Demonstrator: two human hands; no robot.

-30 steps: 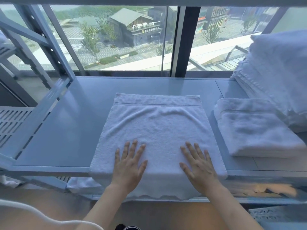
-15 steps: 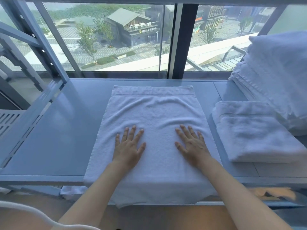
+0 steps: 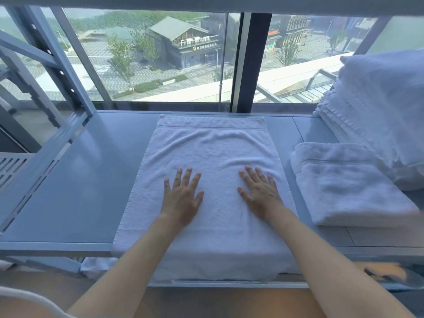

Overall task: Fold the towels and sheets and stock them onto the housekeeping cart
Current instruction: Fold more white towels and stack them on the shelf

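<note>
- Beyond the far edge, a wide window (image 3: 160,60) looking down on roofs, trees and a paved square; dark mullion right of centre.
- Grey-blue shelf surface (image 3: 75,180) of a metal-framed unit, running left to right under the window, perforated frame rail along its left side.
- At far right, a tall stack of folded linen (image 3: 387,111), leaning against nothing visible, its near foot just beside a lower bundle.
- Near right, one folded towel (image 3: 348,184) lying flat on the surface, apart from the middle piece by a narrow strip of bare shelf.
- In the middle, the working towel (image 3: 211,175): spread flat, banded hem at the far edge, near edge draped over the front lip of the surface.
- Compared with a second ago: lay farther onto the shelf, less of it hanging over the front, a shallow curved ridge raised beyond the fingertips.
- Left hand (image 3: 181,198) and right hand (image 3: 259,193): both flat, fingers straight and spread, palms pressed on the cloth, gripping nothing; had slid from the near part toward the middle.
- Likely meaning: smoothing and squaring the piece before the next fold; folding not finished, stocking of this piece still to come.
- Possible snag: the pushed-up ridge setting a crease unless stroked out toward the far hem.
</note>
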